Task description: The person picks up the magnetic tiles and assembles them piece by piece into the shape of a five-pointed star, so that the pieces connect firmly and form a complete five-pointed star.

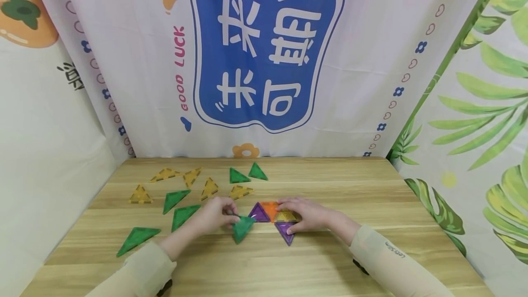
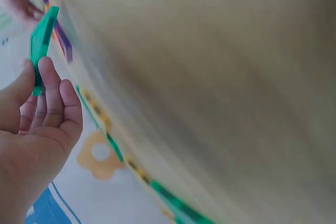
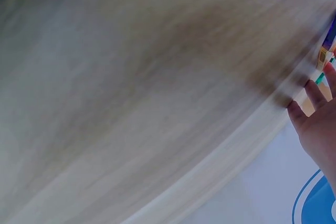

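My left hand (image 1: 217, 214) pinches a green triangular magnetic tile (image 1: 243, 228) between thumb and fingers, tilted and raised over the table in the left wrist view. Just right of it lies a purple triangle tile (image 1: 259, 214), edge to edge with an orange triangle tile (image 1: 270, 210). My right hand (image 1: 307, 214) rests with spread fingers on the right end of this row. Its fingers partly cover a yellow triangle tile (image 1: 285, 217). Below that, a second purple triangle tile (image 1: 285, 232) points toward me, with the right thumb touching it.
Several loose yellow tiles (image 1: 141, 195) and green tiles (image 1: 137, 239) are scattered over the left and back of the wooden table (image 1: 264, 269). Two small green triangles (image 1: 257, 172) lie behind the row. A printed curtain (image 1: 350, 141) hangs at the table's back edge.
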The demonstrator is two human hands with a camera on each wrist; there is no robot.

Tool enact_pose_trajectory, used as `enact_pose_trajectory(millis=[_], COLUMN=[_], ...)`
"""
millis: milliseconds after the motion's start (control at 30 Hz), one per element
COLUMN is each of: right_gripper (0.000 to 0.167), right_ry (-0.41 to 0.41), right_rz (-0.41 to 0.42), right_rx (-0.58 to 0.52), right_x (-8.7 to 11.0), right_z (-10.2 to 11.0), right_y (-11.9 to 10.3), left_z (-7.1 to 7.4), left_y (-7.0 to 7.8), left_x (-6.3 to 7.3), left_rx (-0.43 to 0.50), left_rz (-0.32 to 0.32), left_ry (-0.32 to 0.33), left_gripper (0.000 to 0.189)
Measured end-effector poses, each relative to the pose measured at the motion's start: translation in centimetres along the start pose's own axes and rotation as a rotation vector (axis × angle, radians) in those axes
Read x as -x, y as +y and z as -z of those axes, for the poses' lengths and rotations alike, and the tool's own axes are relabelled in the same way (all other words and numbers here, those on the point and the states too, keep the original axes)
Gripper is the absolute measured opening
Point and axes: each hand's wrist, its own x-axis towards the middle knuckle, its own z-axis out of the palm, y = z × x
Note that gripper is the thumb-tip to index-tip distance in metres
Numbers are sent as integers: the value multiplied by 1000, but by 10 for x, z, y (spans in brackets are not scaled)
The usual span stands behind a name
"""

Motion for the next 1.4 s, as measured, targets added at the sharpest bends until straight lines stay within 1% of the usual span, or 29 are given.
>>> enact_pose_trajectory(millis=[100,200,333,433,567,667,733,1033,1300,1400], right_gripper=[67,67,67,67,67,67,67,66,66,66], right_ry=[1,1,2,5,10,7,3,-4,3,5], right_rz=[-4,-6,-2,1,4,1,-6,-10,-2,-1], right_rx=[-5,-6,-3,2,9,4,-3,-14,-6,-6], right_x=[0,1,1,1,0,0,0,0,1,1], right_z=[0,1,1,0,-1,-1,-1,-1,0,0], right_y=[0,0,0,0,1,2,2,2,0,-1], left_z=[-11,-20,-28,-31,-33,-35,-36,-43,-44,-44], left_y=[1,2,2,2,3,4,5,8,7,6], left_x=[-1,-4,-8,-9,-8,-7,-6,-10,-13,-14], left_rx=[27,27,30,38,-23,-91,-120,-282,-330,-334], left_rz=[8,7,18,29,28,21,15,-23,-68,-72], left_ry=[4,34,57,56,48,36,29,60,63,64], left_gripper=[11,12,13,15,16,16,16,19,22,24])
